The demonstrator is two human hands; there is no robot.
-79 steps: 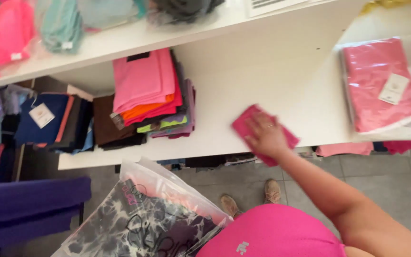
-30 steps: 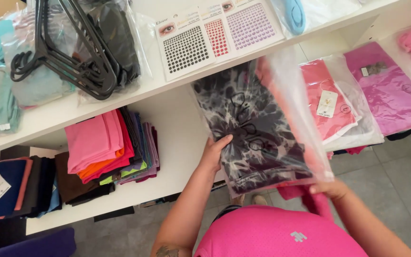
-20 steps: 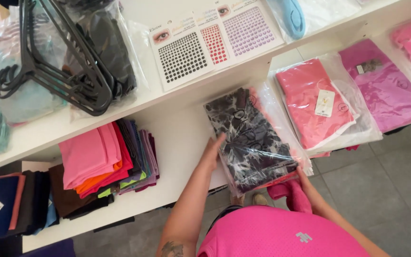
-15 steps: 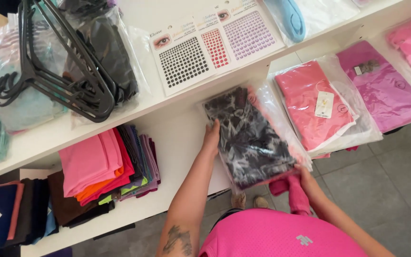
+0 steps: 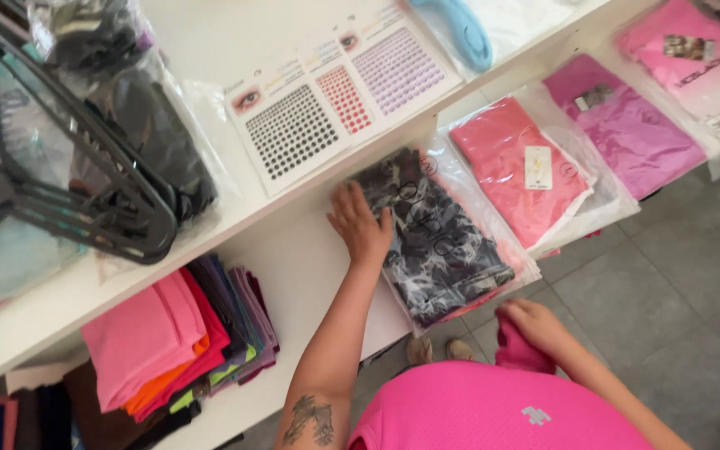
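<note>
bagged black-grey print garment [image 5: 439, 237] now lies flat on shelf | left hand [image 5: 360, 223] fingers spread on it | right hand [image 5: 539, 325] grips pink cloth [image 5: 512, 350]

A glossy, crinkled clear plastic bag [image 5: 439, 237] encloses soft black-and-grey patterned cloth under the left hand [image 5: 360, 223], while the right hand [image 5: 537, 327] grips a matt pink cloth [image 5: 512, 350]. The white shelf [image 5: 310, 275] looks smooth and matt. Nearby, black plastic hangers [image 5: 60, 179] show a dull sheen, and folded cotton-like cloth [image 5: 177, 333] sits stacked, unglossed.
</note>
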